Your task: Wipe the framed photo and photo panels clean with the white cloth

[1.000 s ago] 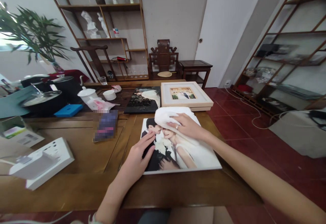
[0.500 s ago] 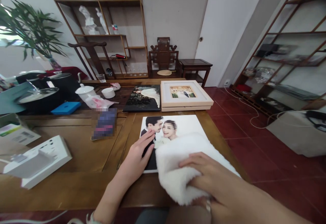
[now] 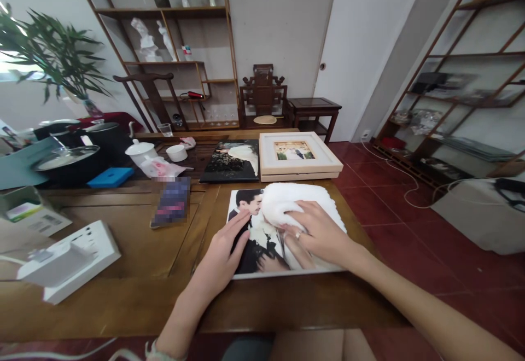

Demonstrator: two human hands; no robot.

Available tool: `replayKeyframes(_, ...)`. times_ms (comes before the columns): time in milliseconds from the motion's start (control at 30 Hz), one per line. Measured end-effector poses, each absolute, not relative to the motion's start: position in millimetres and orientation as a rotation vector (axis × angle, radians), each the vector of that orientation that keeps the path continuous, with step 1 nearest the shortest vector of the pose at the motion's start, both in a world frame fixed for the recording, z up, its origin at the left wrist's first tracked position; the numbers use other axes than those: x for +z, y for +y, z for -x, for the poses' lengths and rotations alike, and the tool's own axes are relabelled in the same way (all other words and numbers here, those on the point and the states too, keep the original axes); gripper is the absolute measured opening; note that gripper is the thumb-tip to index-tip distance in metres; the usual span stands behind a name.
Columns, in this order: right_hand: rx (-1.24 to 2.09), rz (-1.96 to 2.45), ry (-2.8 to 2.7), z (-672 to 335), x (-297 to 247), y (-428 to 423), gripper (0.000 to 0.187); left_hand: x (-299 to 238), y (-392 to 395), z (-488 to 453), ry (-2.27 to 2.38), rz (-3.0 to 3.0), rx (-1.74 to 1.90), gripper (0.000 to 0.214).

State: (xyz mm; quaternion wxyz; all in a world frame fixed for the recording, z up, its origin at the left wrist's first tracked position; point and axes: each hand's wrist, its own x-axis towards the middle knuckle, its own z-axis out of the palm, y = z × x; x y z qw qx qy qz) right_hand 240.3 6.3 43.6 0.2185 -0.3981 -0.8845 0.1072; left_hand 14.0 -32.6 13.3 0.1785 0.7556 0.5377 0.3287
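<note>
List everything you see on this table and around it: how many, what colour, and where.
large photo: one, white-edged, near edge of table
cloth: one, white, on the large photo
dark photo: one, black, behind the large photo
framed photo: one, cream, right of the dark photo
table: one, brown, under them all
box: one, white, table's left
teapot: one, white, far left
bowl: one, white, beside the teapot
pots: at least two, black, far left
plant: one, green, left
chair: one, dark, by the wall
left hand: one, flat on the large photo
right hand: one, gripping the cloth
</note>
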Motion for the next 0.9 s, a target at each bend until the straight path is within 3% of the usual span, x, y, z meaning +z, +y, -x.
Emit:
replayKeyframes(333,0.699,0.518,-2.690,-224.5,60.2,-46.1,0.020,21.2,-38.4,-13.5,1.494,-1.952,1.111,0.048)
replayKeyframes(533,0.991,0.661,-2.658,-257.8,79.0,-51.8,0.017,16.5,-36.6,-14.8,1.418,-2.196,0.951,0.038)
replayKeyframes(733,0.726,1.302,-2.398,-297.0,52.1,-16.8,0.038,9.9,-34.3,-14.2,1.424,-2.328,0.924,0.031)
replayKeyframes(900,0.651,1.172,-2.247,-279.0,46.6,30.7,0.037,8.8,-34.0,-14.2,1.432,-2.322,0.921,0.030)
